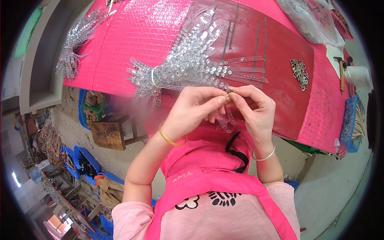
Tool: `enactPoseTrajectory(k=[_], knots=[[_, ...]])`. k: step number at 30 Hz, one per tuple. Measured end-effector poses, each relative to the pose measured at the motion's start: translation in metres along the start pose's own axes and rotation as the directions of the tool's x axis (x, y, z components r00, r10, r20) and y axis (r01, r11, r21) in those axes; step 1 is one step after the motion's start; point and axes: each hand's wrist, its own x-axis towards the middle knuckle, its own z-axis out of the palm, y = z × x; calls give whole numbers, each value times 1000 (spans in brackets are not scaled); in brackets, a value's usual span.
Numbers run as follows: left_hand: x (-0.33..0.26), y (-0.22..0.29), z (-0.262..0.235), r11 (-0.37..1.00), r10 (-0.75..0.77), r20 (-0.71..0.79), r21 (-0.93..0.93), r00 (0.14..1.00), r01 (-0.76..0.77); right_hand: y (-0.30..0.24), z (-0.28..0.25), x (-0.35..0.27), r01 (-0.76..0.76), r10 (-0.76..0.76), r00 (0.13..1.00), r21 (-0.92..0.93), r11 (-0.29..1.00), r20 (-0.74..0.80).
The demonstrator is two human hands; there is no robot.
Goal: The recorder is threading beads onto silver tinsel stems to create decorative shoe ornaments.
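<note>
My left hand (200,106) and my right hand (254,106) meet at the table's front edge, fingertips pinched together. Between them is a small metal buckle (229,91) at the end of a clear plastic strap; which fingers grip which piece is partly hidden. The clear strap (227,125) hangs in a loop below my fingers. Just beyond my hands lies a thick bundle of clear straps (180,66) set with round gems, bound by a white band (153,76). Some strap ends fan out to the right on the dark red mat (280,60).
A heap of metal buckles (299,75) lies on the mat's right side. Another strap bundle (76,46) sits at far left on the pink table cover (132,32). At right are a hammer (341,74), a clear cup (357,77) and a blue basket (350,124). A wooden stool (107,135) stands lower left.
</note>
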Motion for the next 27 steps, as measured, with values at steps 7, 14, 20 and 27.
enactPoseTrajectory(k=[7, 14, 20, 27], knots=[[-1, 1, -9, 946, -144, 127, -272, 981, 174, -8, -1, 2, 115, -114, 993, -88, 989, 16], [-9, 7, -3, 992, -113, 23, -53, 993, 115, -14, 1, -1, 185, -179, 982, -163, 969, 50], [-13, 8, 2, 995, -88, -33, -50, 996, 86, -14, -1, -1, 251, -243, 968, -274, 928, 64], [-16, 10, 1, 996, -92, -45, 8, 995, 92, -14, -2, 0, 340, -323, 940, -350, 873, 107]])
